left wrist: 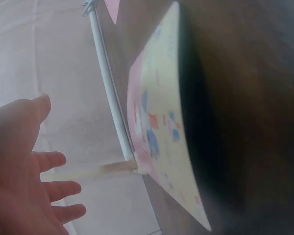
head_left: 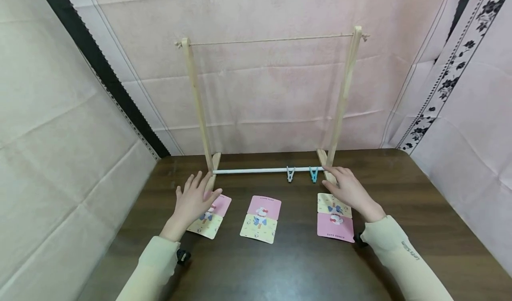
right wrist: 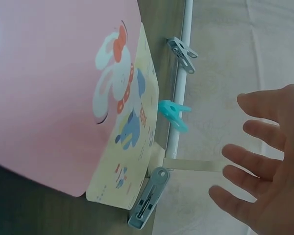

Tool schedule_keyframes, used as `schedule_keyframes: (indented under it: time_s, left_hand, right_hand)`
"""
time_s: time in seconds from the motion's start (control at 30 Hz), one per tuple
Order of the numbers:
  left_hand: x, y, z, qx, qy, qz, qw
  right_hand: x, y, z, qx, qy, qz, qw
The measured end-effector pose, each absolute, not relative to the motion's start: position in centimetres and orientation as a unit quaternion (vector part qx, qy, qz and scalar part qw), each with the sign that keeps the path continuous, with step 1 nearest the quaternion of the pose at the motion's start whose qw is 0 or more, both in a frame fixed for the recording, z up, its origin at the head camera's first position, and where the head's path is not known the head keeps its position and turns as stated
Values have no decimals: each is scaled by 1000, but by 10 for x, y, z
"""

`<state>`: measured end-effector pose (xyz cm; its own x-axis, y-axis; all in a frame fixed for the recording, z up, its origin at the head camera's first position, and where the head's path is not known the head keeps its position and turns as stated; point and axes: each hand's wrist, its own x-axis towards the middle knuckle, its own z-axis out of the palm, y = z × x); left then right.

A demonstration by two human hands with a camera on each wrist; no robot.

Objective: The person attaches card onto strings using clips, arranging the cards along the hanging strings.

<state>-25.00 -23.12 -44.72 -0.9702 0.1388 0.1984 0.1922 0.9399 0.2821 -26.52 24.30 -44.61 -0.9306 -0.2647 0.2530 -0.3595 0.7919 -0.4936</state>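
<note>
A wooden frame has two upright posts (head_left: 345,96) and a string (head_left: 272,39) between their tops. Low across it runs a white rod (head_left: 252,170), carrying a grey clothespin (head_left: 290,174) and a blue clothespin (head_left: 314,174). My left hand (head_left: 193,202), fingers spread, is by the frame's left foot, above a pink and yellow card (head_left: 208,223). By the right foot is my right hand (head_left: 350,190), its fingers loosely bent and holding nothing, with a second card (head_left: 335,225) just below. Another grey clothespin (right wrist: 149,198) lies beside that card in the right wrist view.
A third card (head_left: 260,221), pink and yellow with a cartoon figure, lies between the other two on the dark wooden table (head_left: 276,270). Pale cloth (head_left: 272,96) hangs behind the frame and along both sides.
</note>
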Motion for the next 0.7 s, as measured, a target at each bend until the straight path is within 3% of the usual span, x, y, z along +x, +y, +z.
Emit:
schedule_keyframes:
  time_s: [0.7]
  left_hand:
    - [-238, -249, -462, -87, -981, -148, 88]
  right_hand:
    - [-292, 208, -448, 215, -934, 275, 77]
